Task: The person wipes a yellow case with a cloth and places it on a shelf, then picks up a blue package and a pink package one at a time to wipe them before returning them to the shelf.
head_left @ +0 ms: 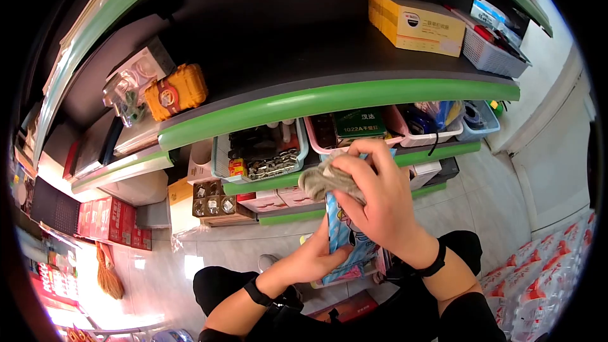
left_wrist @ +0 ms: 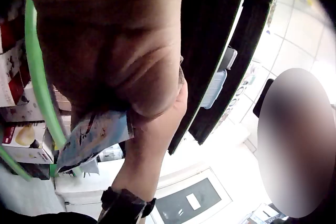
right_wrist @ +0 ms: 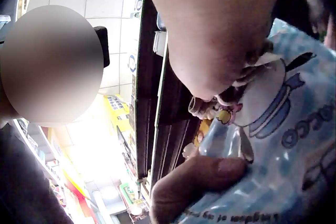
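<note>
My left hand (head_left: 315,258) grips a light-blue plastic bag (head_left: 342,234) printed with cartoon figures, its thumb lying across the front. In the right wrist view the bag (right_wrist: 294,129) shows white and blue checks and dark lettering. At the bag's upper end my right hand (head_left: 385,196) holds a crumpled grey-beige cloth (head_left: 326,179) between thumb and curled fingers. Part of the cloth overlaps the bag's top edge in the head view. In the left wrist view the bag (left_wrist: 100,140) sticks out below the left hand (left_wrist: 115,56), whose fingers are mostly hidden.
Green-edged shelves (head_left: 329,98) stand in front of me. Beneath one are plastic baskets of small goods, including a light-blue basket (head_left: 218,158) and a pink basket (head_left: 310,136). A yellow box (head_left: 418,25) and an orange case (head_left: 177,92) sit above. Plastic-wrapped packs (head_left: 538,278) lie right.
</note>
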Action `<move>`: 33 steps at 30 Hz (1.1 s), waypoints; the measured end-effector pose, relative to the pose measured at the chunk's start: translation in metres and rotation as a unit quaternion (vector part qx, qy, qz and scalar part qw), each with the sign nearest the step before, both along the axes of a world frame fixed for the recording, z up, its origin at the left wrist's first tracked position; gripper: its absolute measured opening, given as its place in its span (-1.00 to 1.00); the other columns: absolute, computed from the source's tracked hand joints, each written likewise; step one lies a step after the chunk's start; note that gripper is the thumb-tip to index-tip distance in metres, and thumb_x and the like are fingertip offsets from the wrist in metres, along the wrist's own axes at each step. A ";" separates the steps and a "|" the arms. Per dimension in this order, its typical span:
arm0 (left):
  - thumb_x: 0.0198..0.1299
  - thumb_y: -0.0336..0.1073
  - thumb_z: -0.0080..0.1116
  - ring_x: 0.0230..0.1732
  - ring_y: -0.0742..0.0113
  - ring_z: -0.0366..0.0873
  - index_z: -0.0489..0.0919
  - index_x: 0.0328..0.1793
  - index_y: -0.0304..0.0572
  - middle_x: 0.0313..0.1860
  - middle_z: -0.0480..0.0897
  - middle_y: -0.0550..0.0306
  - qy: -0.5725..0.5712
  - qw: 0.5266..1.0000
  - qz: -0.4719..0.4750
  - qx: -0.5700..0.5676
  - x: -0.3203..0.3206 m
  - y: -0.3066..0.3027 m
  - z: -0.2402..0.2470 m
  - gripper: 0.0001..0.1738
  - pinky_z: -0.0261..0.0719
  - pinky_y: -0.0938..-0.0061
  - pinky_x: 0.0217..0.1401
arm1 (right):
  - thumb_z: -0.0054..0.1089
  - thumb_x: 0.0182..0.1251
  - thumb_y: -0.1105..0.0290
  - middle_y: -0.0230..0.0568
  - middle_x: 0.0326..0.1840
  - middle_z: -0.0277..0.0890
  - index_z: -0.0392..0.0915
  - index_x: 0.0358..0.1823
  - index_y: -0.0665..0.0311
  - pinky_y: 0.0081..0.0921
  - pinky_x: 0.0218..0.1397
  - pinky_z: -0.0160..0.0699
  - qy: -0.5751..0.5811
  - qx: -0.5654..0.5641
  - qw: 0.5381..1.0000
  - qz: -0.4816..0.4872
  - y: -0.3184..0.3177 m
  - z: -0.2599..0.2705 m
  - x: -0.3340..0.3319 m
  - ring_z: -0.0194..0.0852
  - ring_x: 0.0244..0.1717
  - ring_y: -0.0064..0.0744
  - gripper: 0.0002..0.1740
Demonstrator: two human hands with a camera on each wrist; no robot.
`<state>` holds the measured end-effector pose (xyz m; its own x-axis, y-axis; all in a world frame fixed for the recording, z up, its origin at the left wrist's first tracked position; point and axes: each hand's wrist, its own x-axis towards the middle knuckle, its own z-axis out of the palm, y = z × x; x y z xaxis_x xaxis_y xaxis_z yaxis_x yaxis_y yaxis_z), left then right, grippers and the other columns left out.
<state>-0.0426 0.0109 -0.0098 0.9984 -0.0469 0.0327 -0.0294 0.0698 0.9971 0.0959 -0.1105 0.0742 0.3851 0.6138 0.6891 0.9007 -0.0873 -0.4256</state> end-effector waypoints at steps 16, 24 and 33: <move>0.35 -0.43 0.35 0.39 0.30 0.54 0.32 0.62 -0.23 0.48 0.53 0.06 0.021 0.959 0.079 -0.272 0.006 0.029 0.003 -0.26 0.53 0.30 0.43 | 0.33 0.35 0.38 -0.10 0.11 0.45 0.52 0.13 0.34 -0.30 0.23 0.48 0.092 0.110 0.989 0.039 -0.036 0.018 0.028 0.48 0.12 -0.19 -0.63; 0.25 -0.64 0.28 0.40 0.21 0.58 0.39 0.59 -0.24 0.47 0.55 0.07 0.010 0.938 0.092 -0.333 0.004 0.035 -0.006 -0.26 0.58 0.25 0.43 | 0.55 0.00 0.41 -0.14 0.10 0.45 0.56 0.13 0.11 -0.24 -0.14 0.61 -0.007 -0.023 0.998 0.062 -0.013 -0.010 -0.019 0.62 -0.12 -0.05 -0.41; 0.17 -0.69 0.27 0.36 0.29 0.56 0.35 0.61 -0.25 0.40 0.59 0.12 0.136 0.952 0.047 -0.271 -0.010 0.016 0.012 -0.18 0.50 0.31 0.46 | 0.36 0.28 0.46 -0.04 0.10 0.43 0.54 0.13 0.32 -0.26 0.00 0.59 0.017 0.102 0.994 -0.048 -0.013 -0.006 0.038 0.59 -0.03 0.00 -0.61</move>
